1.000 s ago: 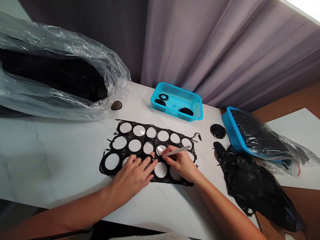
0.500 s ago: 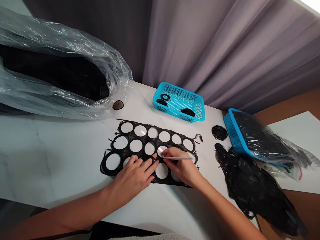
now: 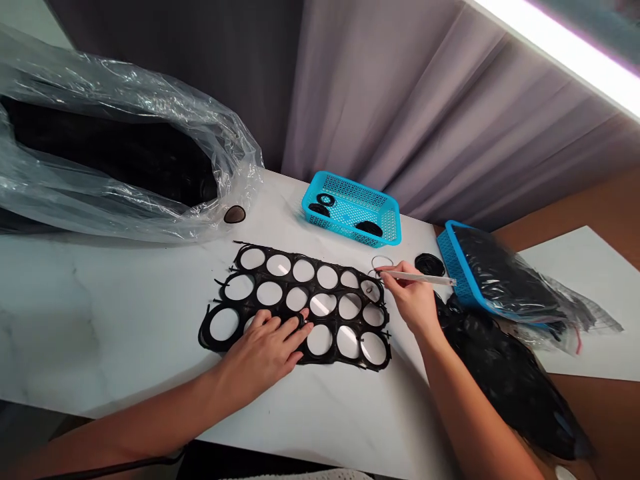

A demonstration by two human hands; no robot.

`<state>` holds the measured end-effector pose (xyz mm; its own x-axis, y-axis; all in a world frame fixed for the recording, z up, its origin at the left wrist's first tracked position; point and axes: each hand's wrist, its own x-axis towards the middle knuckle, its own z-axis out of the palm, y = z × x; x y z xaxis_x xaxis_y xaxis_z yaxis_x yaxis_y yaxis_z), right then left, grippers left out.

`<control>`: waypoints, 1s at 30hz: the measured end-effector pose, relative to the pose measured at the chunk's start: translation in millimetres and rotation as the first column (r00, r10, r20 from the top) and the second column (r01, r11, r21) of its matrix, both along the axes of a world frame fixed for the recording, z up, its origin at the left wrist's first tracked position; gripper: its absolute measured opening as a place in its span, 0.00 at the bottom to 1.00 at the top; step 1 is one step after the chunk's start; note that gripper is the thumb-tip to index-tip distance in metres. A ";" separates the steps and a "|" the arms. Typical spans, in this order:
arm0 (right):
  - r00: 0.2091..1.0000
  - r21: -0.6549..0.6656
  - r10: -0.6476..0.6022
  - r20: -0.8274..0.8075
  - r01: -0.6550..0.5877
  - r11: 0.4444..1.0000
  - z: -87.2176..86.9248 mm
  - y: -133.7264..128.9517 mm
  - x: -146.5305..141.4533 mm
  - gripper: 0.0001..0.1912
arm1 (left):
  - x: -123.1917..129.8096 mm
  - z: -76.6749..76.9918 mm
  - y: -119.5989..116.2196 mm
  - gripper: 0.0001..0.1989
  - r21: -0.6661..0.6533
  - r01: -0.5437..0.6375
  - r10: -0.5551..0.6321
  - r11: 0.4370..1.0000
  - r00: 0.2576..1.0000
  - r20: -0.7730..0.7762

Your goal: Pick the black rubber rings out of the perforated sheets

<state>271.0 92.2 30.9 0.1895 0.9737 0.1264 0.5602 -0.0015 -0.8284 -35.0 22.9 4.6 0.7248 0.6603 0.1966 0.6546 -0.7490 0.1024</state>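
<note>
A black rubber sheet (image 3: 255,277) with rows of round holes lies flat on the white table. My left hand (image 3: 267,340) rests on its front part, fingers spread and pressing it down. My right hand (image 3: 413,300) is just past the sheet's right edge, its fingers closed around pale tweezers (image 3: 430,277). At the tweezers' tip is a thin dark ring (image 3: 383,257); its exact contact with the tip is hard to see. A small loop (image 3: 370,290) shows inside the sheet's upper right hole.
A blue basket (image 3: 393,240) holding black rings stands behind the sheet. Coiled black rings (image 3: 429,265) lie beside another blue basket (image 3: 455,267) with bagged black material. Black scraps (image 3: 505,373) are piled at right. A large plastic bag (image 3: 235,147) and a brown oval piece (image 3: 235,214) are at left.
My right hand has moved right and away from me, off the sheet's middle to beyond its right edge, with a thin ring now at the tweezers' tip. My left hand stays put.
</note>
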 end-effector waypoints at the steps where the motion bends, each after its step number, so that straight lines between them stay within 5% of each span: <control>1: 0.996 -0.041 0.045 -0.073 -0.048 0.998 2.1 -7.0 -4.6 0.12 | -0.8 2.3 -1.5 0.21 0.001 0.008 -0.008 1.000 1.000 0.011; 7: 0.872 -0.228 0.280 -0.402 -0.391 0.892 -1.7 -59.5 -48.0 0.11 | -2.6 7.1 -24.9 0.17 0.007 0.065 -0.066 0.998 0.998 0.022; 12: 0.811 -0.244 0.468 -0.351 -0.562 0.791 -12.5 -88.1 -66.2 0.11 | -1.7 -2.1 -41.5 0.19 0.044 0.024 -0.024 0.999 1.000 0.011; 26: 0.809 -0.189 0.580 -0.094 -0.587 0.787 -24.7 -93.9 -73.1 0.07 | -1.7 -7.4 -45.3 0.20 0.040 0.014 -0.016 0.999 0.998 0.057; 30: 0.855 -0.202 0.480 -0.196 -0.515 0.833 -10.8 -90.3 -69.8 0.03 | -4.7 -1.3 -40.2 0.17 -0.152 0.033 0.005 0.988 0.970 0.243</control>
<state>201.2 2.0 20.1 -0.3307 0.9370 -0.1123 0.4244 0.0414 -0.9045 -39.7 -17.3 3.3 0.6777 0.6865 0.2637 0.5856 -0.7206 0.3711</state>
